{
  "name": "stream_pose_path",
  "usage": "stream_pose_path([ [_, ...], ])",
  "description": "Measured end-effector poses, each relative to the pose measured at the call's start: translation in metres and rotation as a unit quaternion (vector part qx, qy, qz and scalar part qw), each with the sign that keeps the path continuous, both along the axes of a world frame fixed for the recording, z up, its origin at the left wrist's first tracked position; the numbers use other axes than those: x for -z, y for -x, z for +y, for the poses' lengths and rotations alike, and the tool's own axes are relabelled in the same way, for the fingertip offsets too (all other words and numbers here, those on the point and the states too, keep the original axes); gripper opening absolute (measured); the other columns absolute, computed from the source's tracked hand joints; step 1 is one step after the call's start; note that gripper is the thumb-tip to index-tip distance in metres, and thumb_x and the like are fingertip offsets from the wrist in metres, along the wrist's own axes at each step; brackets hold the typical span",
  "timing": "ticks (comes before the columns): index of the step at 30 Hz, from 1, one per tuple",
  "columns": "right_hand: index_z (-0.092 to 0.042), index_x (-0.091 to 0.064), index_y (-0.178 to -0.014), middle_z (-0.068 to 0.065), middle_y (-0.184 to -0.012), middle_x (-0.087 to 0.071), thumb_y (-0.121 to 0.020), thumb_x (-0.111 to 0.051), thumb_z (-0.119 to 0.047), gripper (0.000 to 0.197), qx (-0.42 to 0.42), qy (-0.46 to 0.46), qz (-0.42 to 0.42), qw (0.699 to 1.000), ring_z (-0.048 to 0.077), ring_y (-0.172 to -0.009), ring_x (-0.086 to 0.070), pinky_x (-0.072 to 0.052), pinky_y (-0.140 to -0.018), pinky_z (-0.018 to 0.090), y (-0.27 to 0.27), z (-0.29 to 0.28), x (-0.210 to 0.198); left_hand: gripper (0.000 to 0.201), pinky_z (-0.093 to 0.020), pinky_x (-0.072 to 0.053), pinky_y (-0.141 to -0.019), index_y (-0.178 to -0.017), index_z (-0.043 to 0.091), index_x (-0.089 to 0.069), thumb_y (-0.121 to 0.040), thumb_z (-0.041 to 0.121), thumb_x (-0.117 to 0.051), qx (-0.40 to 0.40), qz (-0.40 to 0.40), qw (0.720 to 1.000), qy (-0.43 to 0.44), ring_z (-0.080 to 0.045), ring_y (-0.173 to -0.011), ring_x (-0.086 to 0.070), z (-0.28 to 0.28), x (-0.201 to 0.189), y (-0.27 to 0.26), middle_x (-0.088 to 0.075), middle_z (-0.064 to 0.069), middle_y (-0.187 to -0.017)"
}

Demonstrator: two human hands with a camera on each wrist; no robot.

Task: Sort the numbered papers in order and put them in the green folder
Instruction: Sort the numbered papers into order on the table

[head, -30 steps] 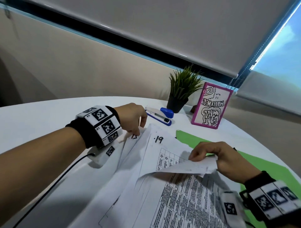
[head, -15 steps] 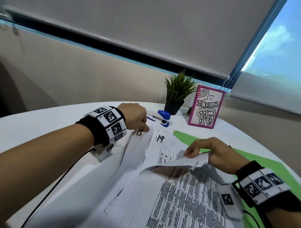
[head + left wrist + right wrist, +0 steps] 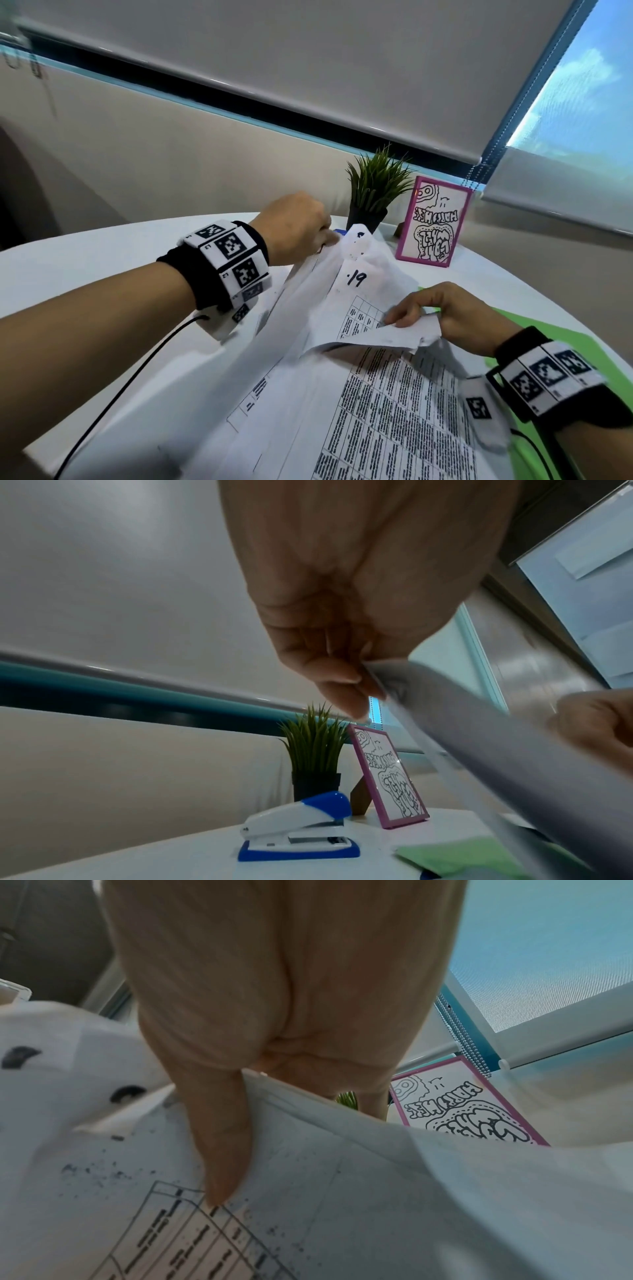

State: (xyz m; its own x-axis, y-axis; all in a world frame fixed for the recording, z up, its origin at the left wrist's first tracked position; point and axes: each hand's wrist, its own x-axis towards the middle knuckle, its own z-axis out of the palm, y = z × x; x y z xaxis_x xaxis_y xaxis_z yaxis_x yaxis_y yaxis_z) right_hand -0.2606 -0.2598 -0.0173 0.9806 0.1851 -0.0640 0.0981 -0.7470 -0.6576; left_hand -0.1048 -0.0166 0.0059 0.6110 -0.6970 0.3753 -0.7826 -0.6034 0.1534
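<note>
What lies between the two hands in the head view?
In the head view, the sheet marked 19 spans the gap: the left hand pinches the papers' far corner and the right hand pinches a folded-up corner.

Green folder [image 3: 534,329], white printed papers [image 3: 376,404], blue-white stapler [image 3: 298,831], pink frame [image 3: 433,226].

- A small potted plant [image 3: 375,192] with spiky green leaves in a dark pot stands at the far edge of the white table [image 3: 102,260].
- A pink-framed picture [image 3: 432,224] (black doodle lettering) leans just right of it.
- A blue-and-white stapler [image 3: 298,829] sits near the pot.
- Roller blinds [image 3: 308,61] cover the window.
</note>
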Motion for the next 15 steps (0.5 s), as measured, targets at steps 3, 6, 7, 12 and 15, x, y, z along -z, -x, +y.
stream_pose_path([
  [3,-0.011,-0.077,-0.075,-0.006,-0.1,-0.077,-0.08,-0.072,0.007,0.019,0.001,-0.002,0.003,1.0,0.012,-0.1,-0.07,-0.052,-0.095,0.042,-0.001,-0.001,0.001,0.047,-0.03,-0.03,-0.06,-0.056,0.021,-0.043,-0.098,0.042,-0.048,-0.033,0.028,0.997,0.069,-0.02,-0.06,-0.047,0.005,-0.001,-0.001,-0.049,0.003,-0.06],
  [6,-0.01,-0.077,-0.076,-0.004,-0.102,-0.077,-0.081,-0.071,0.008,0.019,-0.002,-0.01,0.012,1.0,0.013,-0.103,-0.07,-0.053,-0.096,0.043,-0.002,-0.002,0.005,0.031,-0.029,-0.031,-0.063,-0.078,0.024,-0.07,-0.095,0.044,-0.053,-0.027,-0.023,0.998,0.06,-0.021,-0.079,-0.058,0.014,-0.002,-0.001,-0.063,0.004,-0.082],
  [7,-0.009,-0.077,-0.076,-0.004,-0.102,-0.077,-0.081,-0.071,0.008,0.019,-0.001,-0.009,0.015,1.0,0.013,-0.103,-0.07,-0.053,-0.095,0.045,-0.003,-0.003,0.007,0.029,-0.029,-0.032,-0.064,-0.086,0.023,-0.074,-0.094,0.044,-0.055,-0.024,-0.04,0.997,0.056,-0.021,-0.086,-0.059,0.016,-0.002,0.0,-0.064,0.006,-0.091],
  [12,-0.014,-0.077,-0.075,-0.007,-0.102,-0.076,-0.082,-0.072,0.003,0.019,0.004,0.0,0.013,1.0,0.011,-0.102,-0.07,-0.052,-0.097,0.042,-0.006,-0.003,0.009,0.034,-0.027,-0.033,-0.064,-0.08,0.011,-0.072,-0.094,0.039,-0.057,-0.094,-0.033,0.976,0.195,-0.017,-0.07,-0.053,0.018,-0.008,-0.004,-0.056,0.004,-0.075],
  [15,-0.018,-0.075,-0.073,-0.008,-0.105,-0.076,-0.081,-0.074,0.001,0.021,-0.006,0.004,0.007,1.0,0.01,-0.103,-0.07,-0.053,-0.093,0.035,-0.006,-0.004,0.01,0.041,-0.029,-0.042,-0.057,-0.076,0.006,-0.062,-0.092,0.043,-0.059,-0.139,0.086,0.961,0.222,-0.018,-0.064,-0.056,0.023,-0.005,-0.01,-0.06,-0.001,-0.067],
])
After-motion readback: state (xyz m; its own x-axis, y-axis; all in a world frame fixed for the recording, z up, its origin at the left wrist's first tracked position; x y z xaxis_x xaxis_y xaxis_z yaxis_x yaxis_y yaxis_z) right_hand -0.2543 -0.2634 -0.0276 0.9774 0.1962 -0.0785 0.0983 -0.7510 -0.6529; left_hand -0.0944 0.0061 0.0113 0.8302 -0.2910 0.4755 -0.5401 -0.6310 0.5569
